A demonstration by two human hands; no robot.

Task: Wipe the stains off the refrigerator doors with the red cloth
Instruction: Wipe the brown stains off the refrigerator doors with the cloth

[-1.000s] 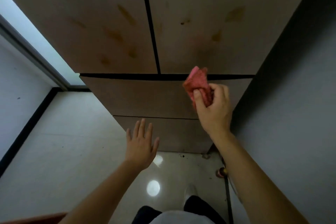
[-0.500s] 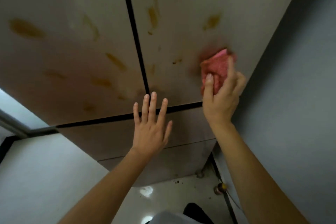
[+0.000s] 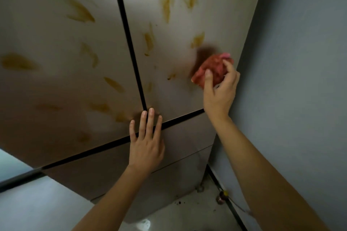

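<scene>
Risk: the bunched red cloth (image 3: 210, 70) may only smear the yellow-brown stains (image 3: 166, 5), because little of it lies flat on the right door (image 3: 169, 84).
Right hand (image 3: 219, 92): fingers curled around the cloth, pressing it on the door near its right edge.
Left hand (image 3: 146, 142): open and flat, holding nothing, fingertips at the gap between the doors.
Left door (image 3: 56, 80): many stains not yet wiped.

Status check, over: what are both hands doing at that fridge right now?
Right hand gripping red cloth, pressed to right door. Left hand flat, open, on the door seams. Yellow stains remain on both doors. Nothing in the way.
</scene>
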